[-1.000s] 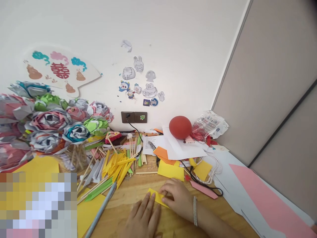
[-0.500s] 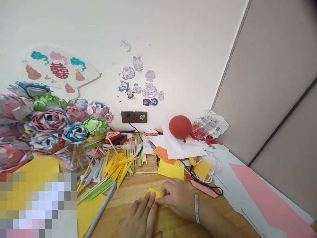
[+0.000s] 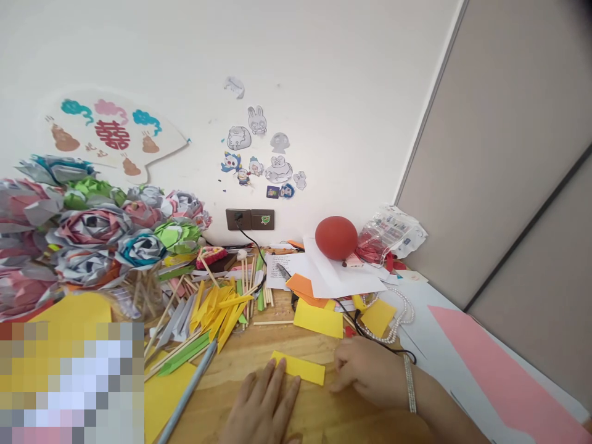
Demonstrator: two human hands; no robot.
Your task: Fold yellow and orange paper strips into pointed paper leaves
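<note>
A folded yellow paper strip (image 3: 305,369) lies on the wooden table in front of me. My left hand (image 3: 264,401) rests flat, its fingers stretched out and their tips pressing on the strip's left part and lower edge. Just past the strip's right end is my right hand (image 3: 372,373), fingers curled in, with a bracelet on the wrist. It appears to hold nothing, and a small gap separates it from the strip. Behind the strip lies a yellow paper sheet (image 3: 319,318), close to an orange paper piece (image 3: 305,286).
Left stand paper flowers (image 3: 95,225), with yellow folded strips (image 3: 222,308) and wooden sticks beside them. A grey-blue rod (image 3: 189,391) lies at front left. Behind are a red balloon (image 3: 336,238) and white paper. A black cable and pearl beads (image 3: 409,311) lie right, near pink paper (image 3: 499,364).
My right hand has moved right, off the yellow strip and past its end. More of the strip now shows. My left hand stays on it, its fingers slightly more spread.
</note>
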